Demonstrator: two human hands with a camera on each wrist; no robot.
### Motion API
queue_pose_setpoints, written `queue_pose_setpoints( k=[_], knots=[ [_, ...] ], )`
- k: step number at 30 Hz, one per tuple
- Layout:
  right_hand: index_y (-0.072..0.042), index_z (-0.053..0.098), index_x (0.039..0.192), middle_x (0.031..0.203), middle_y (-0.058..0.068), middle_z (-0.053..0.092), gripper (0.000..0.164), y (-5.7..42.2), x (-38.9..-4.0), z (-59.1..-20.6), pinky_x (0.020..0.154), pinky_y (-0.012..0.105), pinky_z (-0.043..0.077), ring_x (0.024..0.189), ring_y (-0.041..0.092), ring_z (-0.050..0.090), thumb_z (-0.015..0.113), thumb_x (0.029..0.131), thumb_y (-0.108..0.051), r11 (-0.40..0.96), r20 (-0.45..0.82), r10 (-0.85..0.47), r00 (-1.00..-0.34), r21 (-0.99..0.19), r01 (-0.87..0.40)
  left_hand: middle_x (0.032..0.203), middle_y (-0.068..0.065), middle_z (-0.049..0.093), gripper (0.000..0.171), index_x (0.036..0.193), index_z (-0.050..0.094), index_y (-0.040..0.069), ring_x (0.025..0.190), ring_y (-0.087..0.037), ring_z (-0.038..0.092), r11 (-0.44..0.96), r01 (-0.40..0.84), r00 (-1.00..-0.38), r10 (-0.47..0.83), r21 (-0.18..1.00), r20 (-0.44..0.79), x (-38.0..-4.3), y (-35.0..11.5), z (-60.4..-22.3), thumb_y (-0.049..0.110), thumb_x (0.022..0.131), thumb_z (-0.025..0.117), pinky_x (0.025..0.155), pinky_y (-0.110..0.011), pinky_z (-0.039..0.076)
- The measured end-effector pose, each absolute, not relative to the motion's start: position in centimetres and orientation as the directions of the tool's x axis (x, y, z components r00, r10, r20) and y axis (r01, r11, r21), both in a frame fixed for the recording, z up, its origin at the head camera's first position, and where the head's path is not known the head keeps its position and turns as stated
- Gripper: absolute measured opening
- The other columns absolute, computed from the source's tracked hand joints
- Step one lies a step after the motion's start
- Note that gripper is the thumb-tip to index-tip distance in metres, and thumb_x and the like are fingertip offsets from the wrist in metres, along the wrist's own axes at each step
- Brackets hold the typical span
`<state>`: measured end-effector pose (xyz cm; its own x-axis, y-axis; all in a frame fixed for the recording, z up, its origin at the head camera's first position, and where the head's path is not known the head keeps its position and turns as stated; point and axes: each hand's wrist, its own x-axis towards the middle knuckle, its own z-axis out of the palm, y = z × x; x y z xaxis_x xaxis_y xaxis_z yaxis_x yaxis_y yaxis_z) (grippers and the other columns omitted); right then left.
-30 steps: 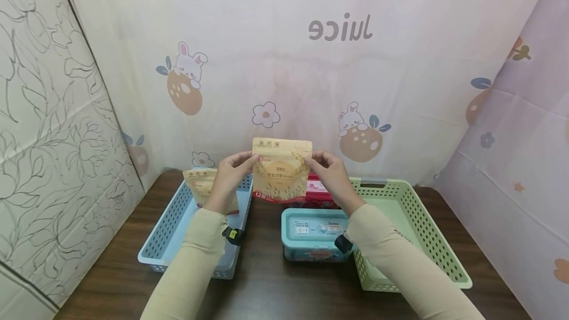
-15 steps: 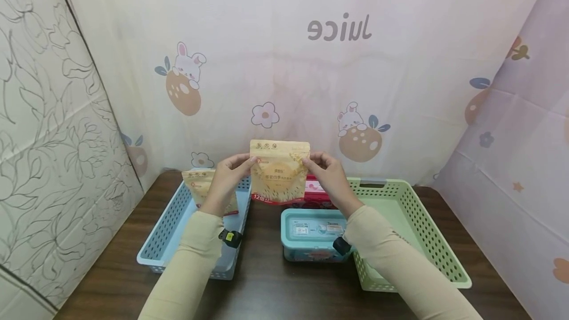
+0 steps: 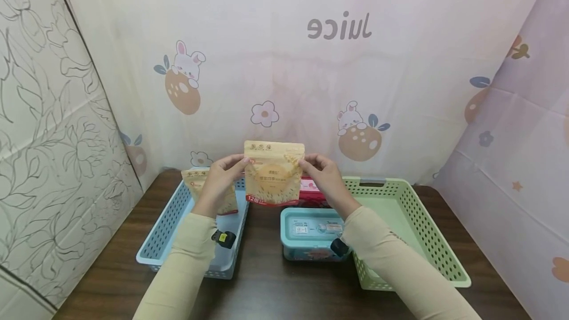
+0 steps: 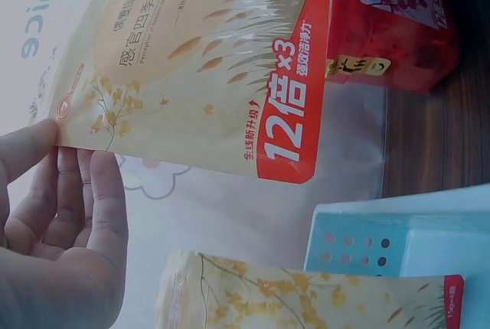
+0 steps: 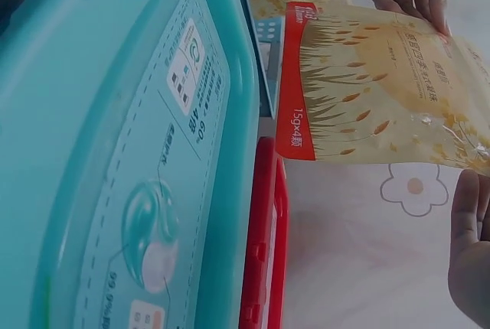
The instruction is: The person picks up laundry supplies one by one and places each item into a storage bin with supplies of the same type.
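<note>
A yellow pouch (image 3: 273,174) with a red bottom strip hangs upright in the air, held by both hands. My left hand (image 3: 224,177) pinches its left side edge between thumb and fingers. On the opposite edge, my right hand (image 3: 326,177) pinches the pouch near the top. Printed characters and "12" show large on the red strip in the left wrist view (image 4: 283,122). A second yellow pouch (image 3: 228,201) leans in the blue basket (image 3: 155,241), partly behind my left hand and wrist.
A teal lidded box (image 3: 311,226) stands on the dark wooden table (image 3: 266,290), and a red box (image 3: 311,194) sits behind it, partly hidden. At the right is a green basket (image 3: 413,221). A printed curtain (image 3: 275,63) hangs behind the table.
Both hands have moved slightly left and a little down, carrying the pouch with them. The baskets and boxes stay where they were.
</note>
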<state>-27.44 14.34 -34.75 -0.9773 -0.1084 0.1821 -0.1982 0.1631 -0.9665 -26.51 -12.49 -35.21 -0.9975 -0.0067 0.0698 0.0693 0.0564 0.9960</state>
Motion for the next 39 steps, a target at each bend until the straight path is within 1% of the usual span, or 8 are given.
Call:
queue_pose_setpoints(
  k=[6,13,19,23,27,30,32,39],
  knots=[
    [-0.003,0.065,0.116,0.108,0.012,0.064,0.032,13.8,-27.2,-34.9,0.099,0.050,0.050,0.100,0.026,0.063,0.068,0.098,-0.030,0.140,0.183,-0.131,-0.974,-0.970,-0.200,0.135,-0.011,0.059,0.056,0.135,0.061,0.007,0.119,-0.029,0.059,0.061,0.063,-0.998,-0.001,0.996,0.063,-26.3,-13.1,-35.3,0.044,0.095,0.068,0.105,-0.043,0.046],
    [-0.003,0.065,0.117,0.109,0.011,0.064,0.031,13.0,-26.8,-35.1,0.092,0.036,0.054,0.099,0.025,0.065,0.067,0.099,-0.028,0.154,0.163,-0.143,-0.976,-0.971,-0.185,0.137,-0.013,0.058,0.054,0.136,0.059,0.004,0.123,-0.029,0.057,0.067,0.063,-0.998,-0.008,0.996,0.064,-25.8,-13.9,-35.5,0.041,0.097,0.066,0.106,-0.043,0.045],
    [-0.003,0.067,0.117,0.108,0.012,0.064,0.032,12.2,-26.6,-35.1,0.090,0.035,0.055,0.098,0.026,0.064,0.068,0.098,-0.029,0.146,0.170,-0.154,-0.973,-0.970,-0.192,0.136,-0.014,0.057,0.055,0.137,0.058,0.002,0.124,-0.030,0.055,0.075,0.067,-0.997,-0.025,0.995,0.069,-25.4,-14.6,-35.5,0.040,0.098,0.065,0.104,-0.043,0.046],
    [-0.004,0.067,0.115,0.105,0.012,0.065,0.030,11.4,-26.5,-35.3,0.094,0.044,0.054,0.098,0.027,0.064,0.069,0.097,-0.028,0.116,0.183,-0.179,-0.967,-0.972,-0.205,0.137,-0.015,0.055,0.057,0.138,0.056,0.001,0.127,-0.030,0.054,0.081,0.061,-0.998,-0.028,0.995,0.063,-24.9,-15.5,-35.5,0.041,0.098,0.064,0.106,-0.043,0.045],
    [-0.007,0.067,0.114,0.106,0.011,0.064,0.028,10.6,-26.2,-35.4,0.099,0.055,0.048,0.105,0.037,0.062,0.069,0.097,-0.028,0.107,0.176,-0.197,-0.965,-0.974,-0.199,0.138,-0.017,0.054,0.061,0.139,0.055,0.002,0.127,-0.033,0.054,0.111,0.048,-0.998,-0.045,0.993,0.054,-24.2,-16.4,-35.4,0.044,0.097,0.065,0.108,-0.046,0.043],
    [-0.009,0.067,0.115,0.108,0.009,0.065,0.029,10.1,-26.0,-35.3,0.099,0.053,0.049,0.107,0.036,0.061,0.070,0.096,-0.031,0.126,0.160,-0.201,-0.966,-0.974,-0.188,0.139,-0.017,0.053,0.062,0.140,0.054,0.002,0.126,-0.035,0.055,0.130,0.051,-0.996,-0.061,0.990,0.059,-23.9,-17.0,-35.4,0.045,0.097,0.065,0.108,-0.046,0.043],
    [-0.011,0.067,0.116,0.110,0.007,0.065,0.030,9.7,-25.8,-35.2,0.098,0.050,0.051,0.106,0.031,0.063,0.070,0.096,-0.033,0.135,0.151,-0.206,-0.967,-0.974,-0.181,0.138,-0.017,0.054,0.063,0.140,0.055,0.002,0.125,-0.035,0.056,0.142,0.055,-0.996,-0.067,0.988,0.065,-23.7,-17.4,-35.3,0.047,0.096,0.065,0.106,-0.045,0.045],
    [-0.013,0.067,0.116,0.110,0.005,0.066,0.031,8.5,-25.5,-35.3,0.090,0.035,0.056,0.099,0.023,0.066,0.070,0.095,-0.036,0.143,0.150,-0.233,-0.961,-0.972,-0.186,0.144,-0.015,0.049,0.067,0.142,0.052,0.001,0.125,-0.032,0.055,0.174,0.052,-0.994,-0.085,0.983,0.068,-23.3,-18.8,-35.6,0.048,0.096,0.064,0.104,-0.039,0.047]
  ],
)
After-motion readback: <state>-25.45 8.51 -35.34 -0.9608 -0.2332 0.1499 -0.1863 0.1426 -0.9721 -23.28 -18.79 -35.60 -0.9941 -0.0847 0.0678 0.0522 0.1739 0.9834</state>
